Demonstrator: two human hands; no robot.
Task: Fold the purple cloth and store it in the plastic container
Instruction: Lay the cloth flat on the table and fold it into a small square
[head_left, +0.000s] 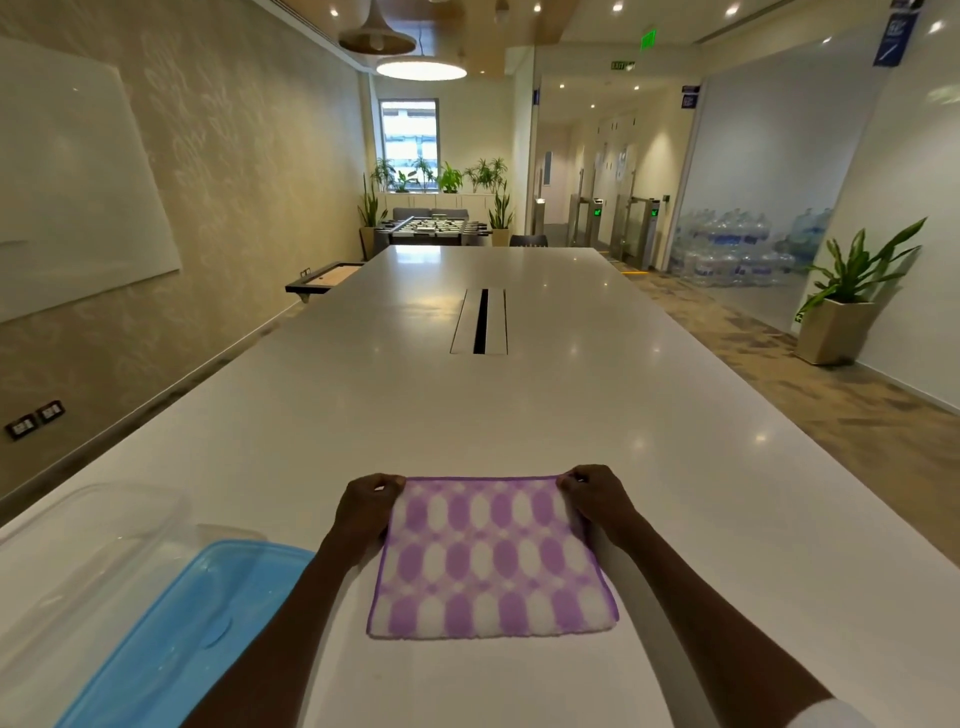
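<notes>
Purple cloth (491, 558) flat, far corners pinched by both hands

Long white table (519, 395), cable slot (480, 321) at centre. Whiteboard (78, 176) at 9 o'clock; window (409, 132), plants at 12; potted plant (844, 296), stacked water bottles (737, 249) at 2. Pendant lamp (421, 68) overhead.

bare table (519, 405) ahead, blue lid (171, 634), clear container (78, 551) crowding left
</notes>
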